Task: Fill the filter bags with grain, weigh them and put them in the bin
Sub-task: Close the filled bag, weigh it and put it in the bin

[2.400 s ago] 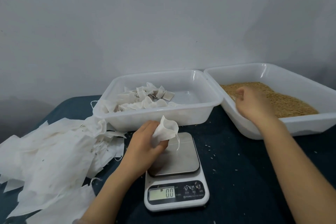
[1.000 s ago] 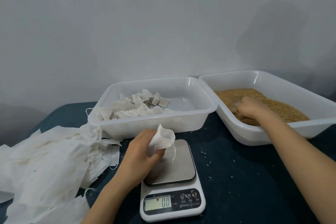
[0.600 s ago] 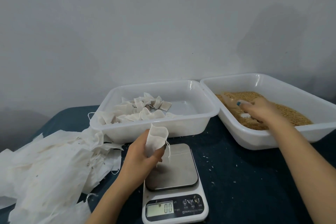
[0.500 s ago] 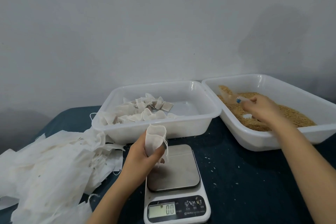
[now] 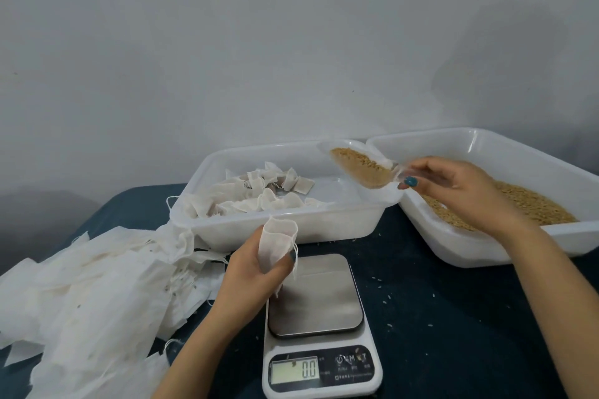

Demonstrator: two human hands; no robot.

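Fingers (image 5: 288, 261) of left hand (image 5: 251, 272) curled round empty filter bag (image 5: 277, 243), mouth up, just above scale (image 5: 319, 327) w/ display 0.0. Right hand (image 5: 453, 188) pinches clear scoop (image 5: 359, 167) full of grain over right corner of bin (image 5: 285, 227) holding filled bags (image 5: 259, 191). Grain tray (image 5: 505, 236) at right; empty bag pile (image 5: 94, 285) left.

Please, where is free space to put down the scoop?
Free: the cloth right of the scale, before the grain tray, with only stray grains; also the right floor of the bin. Crowded: left of the scale, loose bags.
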